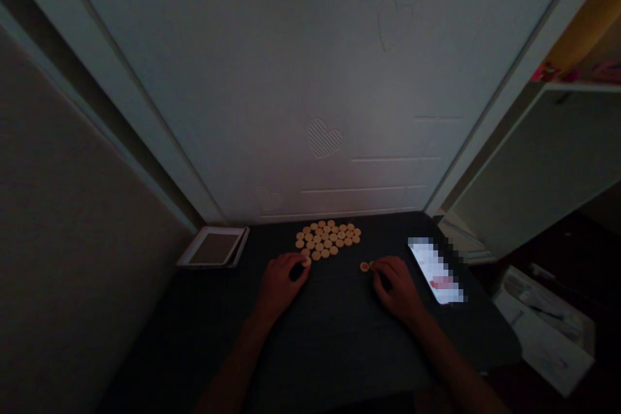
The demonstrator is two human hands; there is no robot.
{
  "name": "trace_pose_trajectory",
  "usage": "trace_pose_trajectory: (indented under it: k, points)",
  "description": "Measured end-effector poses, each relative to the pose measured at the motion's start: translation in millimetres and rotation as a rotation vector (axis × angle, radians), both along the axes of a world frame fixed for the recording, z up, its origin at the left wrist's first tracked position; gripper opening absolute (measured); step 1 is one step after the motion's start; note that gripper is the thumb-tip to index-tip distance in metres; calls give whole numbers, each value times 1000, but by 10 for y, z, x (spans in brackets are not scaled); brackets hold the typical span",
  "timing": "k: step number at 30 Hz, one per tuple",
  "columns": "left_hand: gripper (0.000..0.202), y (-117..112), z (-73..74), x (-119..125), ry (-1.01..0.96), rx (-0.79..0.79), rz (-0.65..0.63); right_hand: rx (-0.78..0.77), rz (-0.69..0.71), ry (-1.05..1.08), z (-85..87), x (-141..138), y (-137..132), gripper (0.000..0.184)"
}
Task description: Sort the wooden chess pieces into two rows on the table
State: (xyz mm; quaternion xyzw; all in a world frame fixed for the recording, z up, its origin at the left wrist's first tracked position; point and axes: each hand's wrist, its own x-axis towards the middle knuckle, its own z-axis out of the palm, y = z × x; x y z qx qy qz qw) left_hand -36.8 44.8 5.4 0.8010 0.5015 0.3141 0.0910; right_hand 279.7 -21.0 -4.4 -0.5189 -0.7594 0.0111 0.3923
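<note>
Several round tan wooden discs (328, 237) lie in a flat cluster on a dark table (339, 336) close to the wall. My left hand (281, 284) rests on the table just below the cluster, its fingers curled and pinching one disc (307, 261) at the tips. My right hand (395, 286) lies to the right, fingers bent, its fingertips touching a single disc (364, 266) that sits apart from the cluster. The light is dim and finer detail on the discs cannot be made out.
A lit phone (436, 270) lies on the table right of my right hand. A flat white-framed tray or box (213, 247) sits at the table's back left. A pale wall with heart marks stands behind. Papers (548, 330) lie lower right, beyond the table edge.
</note>
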Motion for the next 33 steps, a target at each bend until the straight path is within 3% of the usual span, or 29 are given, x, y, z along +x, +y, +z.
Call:
trace_pose_trajectory:
  k: [5,9,22,33]
  points:
    - [15,-213,123,344,-136,-123,-238,20,99,-14,5,-311,-79,33]
    - [13,-318,155,588,-274,-271,-340,14,188,-9,-29,-468,-110,35]
    - [10,-402,89,657,-393,-397,-312,-27,245,-78,-215,-486,-72,28]
    - [18,-411,105,650,-328,-506,-317,-85,260,-96,-138,-479,-106,24]
